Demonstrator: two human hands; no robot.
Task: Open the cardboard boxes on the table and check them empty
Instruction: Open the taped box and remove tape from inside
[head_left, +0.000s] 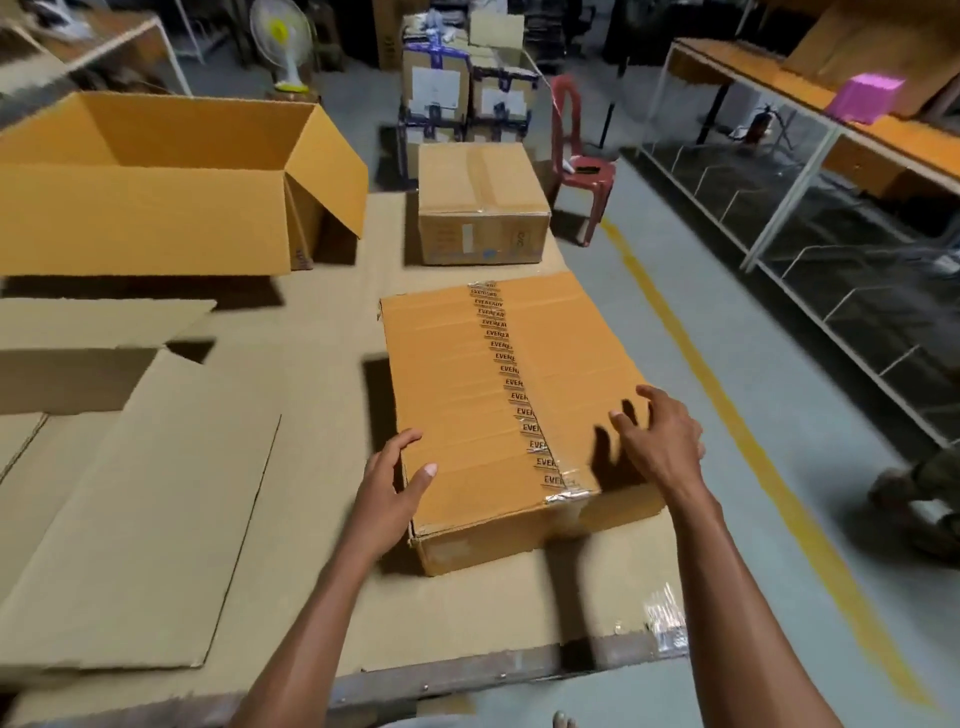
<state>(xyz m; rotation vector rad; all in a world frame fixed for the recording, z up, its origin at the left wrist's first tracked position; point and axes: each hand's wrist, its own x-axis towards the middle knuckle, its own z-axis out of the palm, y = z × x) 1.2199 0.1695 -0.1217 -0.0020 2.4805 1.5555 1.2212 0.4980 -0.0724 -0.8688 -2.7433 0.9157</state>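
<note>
A flat orange cardboard box (467, 384), sealed along its top with printed clear tape, lies on the table (322, 322) in front of me. My left hand (389, 483) grips the box's near left corner, thumb on the top face and fingers down the side. My right hand (660, 441) hovers over the near right part of the top with fingers spread and loosely bent, holding nothing. A large orange box (156, 218) stands open at the far left. A smaller brown box (480, 208), taped shut, sits at the far middle of the table.
Flattened cardboard sheets (130, 519) cover the table's left side. A scrap of crumpled tape (665, 618) lies at the near right table edge. Beyond the table stand stacked taped cartons (467, 88), a red plastic chair (576, 156) and a fan (283, 47). Metal racks (810, 171) line the right.
</note>
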